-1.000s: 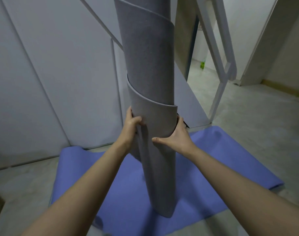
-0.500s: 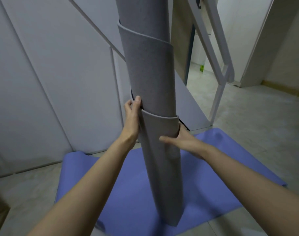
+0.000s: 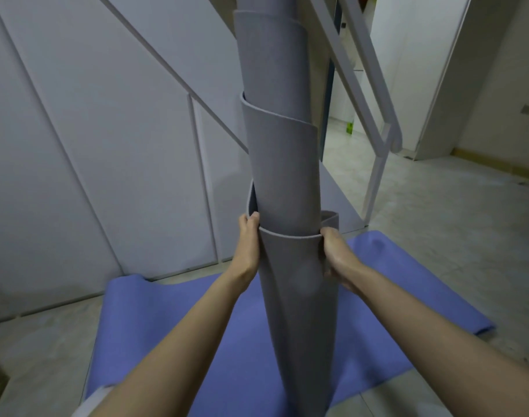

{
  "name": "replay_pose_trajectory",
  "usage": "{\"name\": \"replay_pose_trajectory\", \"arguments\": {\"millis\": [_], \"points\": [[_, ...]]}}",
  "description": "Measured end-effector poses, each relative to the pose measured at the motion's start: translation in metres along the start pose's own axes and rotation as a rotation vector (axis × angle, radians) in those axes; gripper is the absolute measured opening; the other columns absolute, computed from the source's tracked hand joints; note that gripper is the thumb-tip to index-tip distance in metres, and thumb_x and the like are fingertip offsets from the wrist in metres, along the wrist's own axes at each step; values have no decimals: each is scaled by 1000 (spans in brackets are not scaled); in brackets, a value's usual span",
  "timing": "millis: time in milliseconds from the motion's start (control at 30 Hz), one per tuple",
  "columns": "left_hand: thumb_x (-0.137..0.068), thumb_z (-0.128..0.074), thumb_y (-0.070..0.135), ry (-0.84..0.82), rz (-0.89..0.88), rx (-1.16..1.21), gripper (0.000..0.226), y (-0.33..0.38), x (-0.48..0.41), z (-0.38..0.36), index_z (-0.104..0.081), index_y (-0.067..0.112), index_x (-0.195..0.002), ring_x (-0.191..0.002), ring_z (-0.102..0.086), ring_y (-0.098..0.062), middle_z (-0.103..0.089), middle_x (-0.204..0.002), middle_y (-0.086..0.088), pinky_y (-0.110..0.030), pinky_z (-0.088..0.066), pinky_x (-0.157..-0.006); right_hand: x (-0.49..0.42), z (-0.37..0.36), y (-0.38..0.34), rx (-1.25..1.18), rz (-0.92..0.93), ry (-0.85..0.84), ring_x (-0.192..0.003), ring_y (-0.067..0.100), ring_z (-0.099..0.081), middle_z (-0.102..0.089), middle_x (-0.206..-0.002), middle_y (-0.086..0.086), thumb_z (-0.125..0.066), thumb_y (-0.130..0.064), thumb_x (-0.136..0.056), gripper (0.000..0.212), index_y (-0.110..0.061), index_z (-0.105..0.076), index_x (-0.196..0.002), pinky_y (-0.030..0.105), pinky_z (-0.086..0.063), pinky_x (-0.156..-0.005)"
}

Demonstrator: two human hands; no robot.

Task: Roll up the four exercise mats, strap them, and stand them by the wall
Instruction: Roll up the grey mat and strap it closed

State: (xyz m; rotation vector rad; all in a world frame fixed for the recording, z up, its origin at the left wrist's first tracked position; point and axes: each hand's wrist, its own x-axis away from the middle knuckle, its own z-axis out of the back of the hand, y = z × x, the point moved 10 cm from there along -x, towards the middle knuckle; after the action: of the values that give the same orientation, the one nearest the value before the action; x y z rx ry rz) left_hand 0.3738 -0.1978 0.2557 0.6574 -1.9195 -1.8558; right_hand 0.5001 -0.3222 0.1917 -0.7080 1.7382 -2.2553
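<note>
Grey foam exercise mat (image 3: 283, 164), loosely rolled telescoped tube, upright over flat blue-violet mat (image 3: 155, 326), near white panelled wall (image 3: 106, 145); left hand (image 3: 248, 245) and right hand (image 3: 337, 254) gripping outer wrap's rim, opposite sides.

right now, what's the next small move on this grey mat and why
Probably slide the outer wrap upward: the grey mat, upright over the blue mat, is telescoped, and the left hand and right hand grip that wrap's top edge.

The rolled mat (image 3: 284, 164) is plain grey. The flat mat (image 3: 203, 320) on the pale beige floor (image 3: 438, 236) is periwinkle blue. The wall panels (image 3: 91, 145) are white.
</note>
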Motion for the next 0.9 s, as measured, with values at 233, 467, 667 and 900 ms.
{"name": "replay_pose_trajectory", "arguments": {"millis": [233, 467, 667, 900], "points": [[-97, -37, 48, 6, 8, 4, 38, 27, -24, -5, -36, 13, -111, -91, -49, -12, -47, -99, 4, -40, -45, -87, 9, 21, -28, 112, 44, 55, -90, 26, -50, -50, -86, 2, -25, -42, -82, 40, -17, -46, -105, 32, -43, -65], [-91, -49, 51, -110, -138, -93, 65, 78, -26, -21, -25, 26, -146, -116, -49, -14, -45, -135, 7, -38, -42, -95, 15, 23, -65, 73, 164, 17, -105, 26, -53, -52, -123, 4, -22, -33, -99, 41, -24, -40, -134, 52, -50, -89], [-91, -55, 45, -112, -18, -54, 61, 19, -3, -14, -25, 35, -142, -106, -53, -13, -48, -129, 9, -30, -49, -72, 21, 17, -69, 71, 376, 48, -127, 26, -45, -46, -141, 6, -35, 9, -89, 64, -22, -30, -145, 49, -40, -105], [-85, -67, 34, -70, 14, -68, 43, 2, -7, -2, -40, 18, -114, -102, -59, -17, -54, -117, -3, -34, -51, -83, 10, 6, -60, 49, 218, -89, -128, 20, -45, -44, -142, -8, -26, -98, -59, 106, -36, -29, -145, 48, -34, -108]]}}
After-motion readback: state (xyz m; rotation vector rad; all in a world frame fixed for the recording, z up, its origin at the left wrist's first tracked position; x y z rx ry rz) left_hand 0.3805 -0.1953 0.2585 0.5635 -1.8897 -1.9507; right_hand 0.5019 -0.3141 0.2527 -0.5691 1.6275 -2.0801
